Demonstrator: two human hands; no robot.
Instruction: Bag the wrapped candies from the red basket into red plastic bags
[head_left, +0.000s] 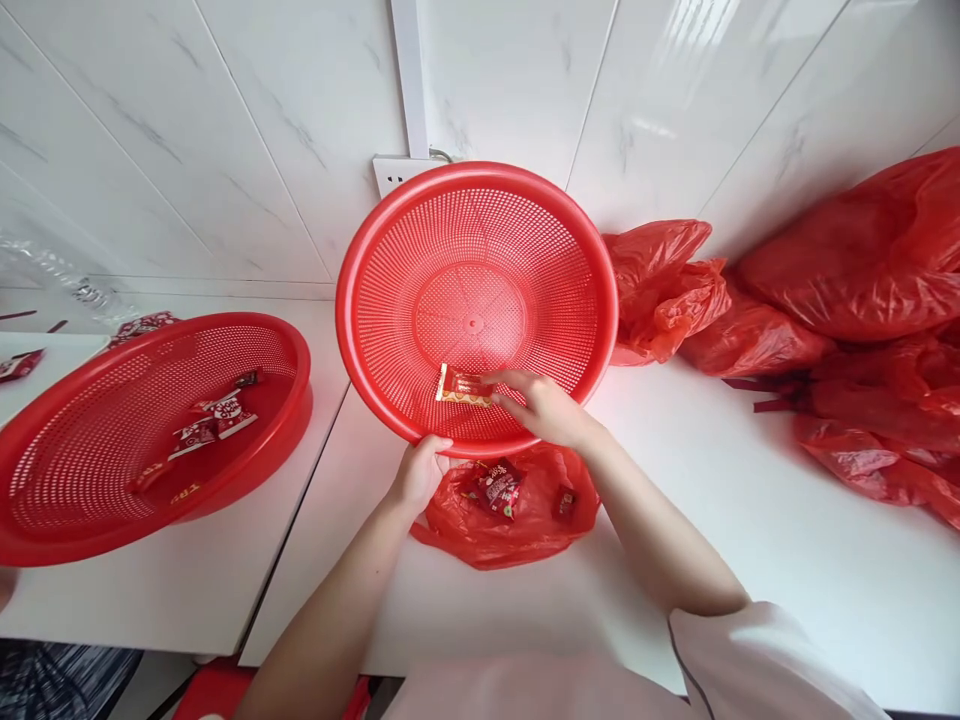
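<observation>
A round red perforated basket (390, 240) is tilted up against the wall in the middle of the view. My left hand (418, 472) grips its near rim from below. Inside the basket, my right hand (541, 406) pinches a small red and gold candy packet (463, 388) near the lower edge. Just below the basket an open red plastic bag (487, 535) lies on the white table, with a couple of red wrapped candies (495, 487) in it.
A second red basket (90, 440) holding several small packets sits on the left table. Several stuffed red plastic bags (847, 270) pile up at the right against the tiled wall. A white wall socket (394, 172) shows behind the basket. A gap separates the two white tables.
</observation>
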